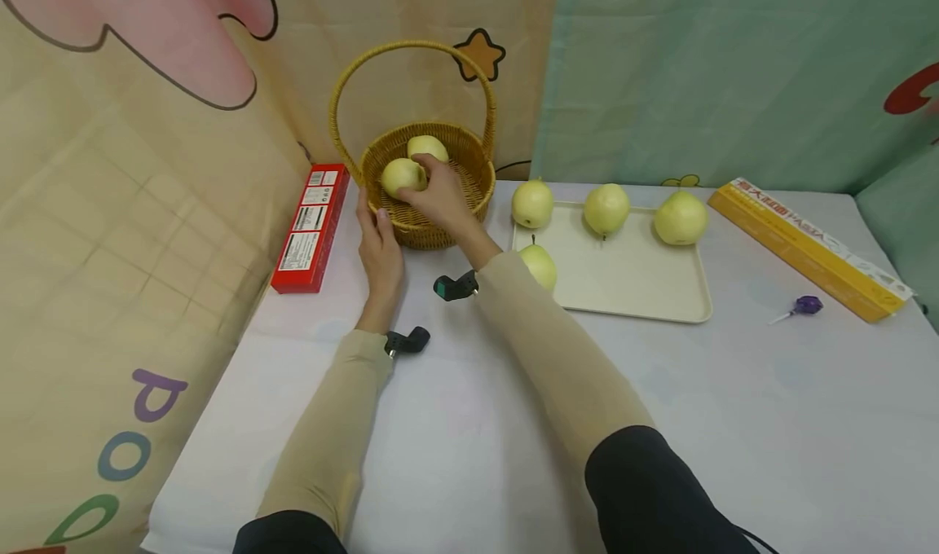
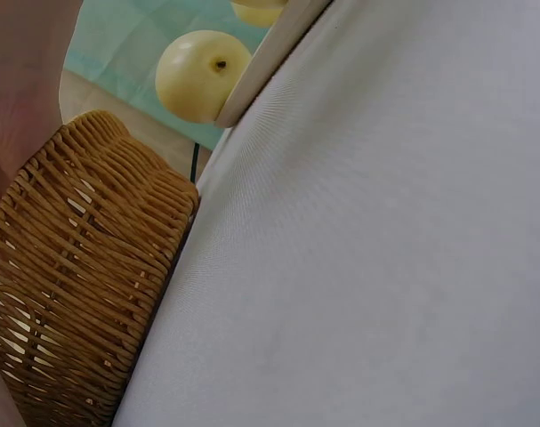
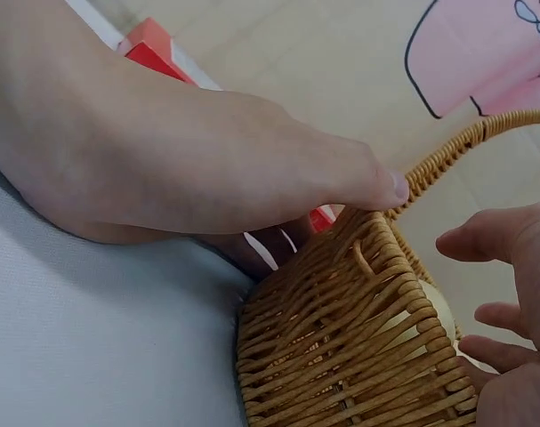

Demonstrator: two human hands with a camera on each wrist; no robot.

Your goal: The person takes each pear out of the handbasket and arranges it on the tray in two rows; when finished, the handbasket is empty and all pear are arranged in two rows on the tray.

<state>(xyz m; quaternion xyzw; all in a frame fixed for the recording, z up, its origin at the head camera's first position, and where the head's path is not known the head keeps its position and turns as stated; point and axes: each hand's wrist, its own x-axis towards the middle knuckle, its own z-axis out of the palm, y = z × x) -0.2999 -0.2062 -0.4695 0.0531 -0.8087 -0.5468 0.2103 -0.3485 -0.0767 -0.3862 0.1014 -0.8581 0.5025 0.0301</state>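
A wicker basket with a tall arched handle stands at the back of the table. Inside it lie two pale yellow-green pears, a front one and one behind it. My left hand rests along the basket's near left side, with its thumb up at the rim in the right wrist view. Reaching over the rim, my right hand has thumb and fingers spread at the front pear. The right wrist view shows these fingers apart, above the basket's opening.
Right of the basket, a cream tray bears several pears, one partly hidden by the right sleeve. A red box lies at left. Far right are a long yellow box and a purple lollipop. Curtains stand behind.
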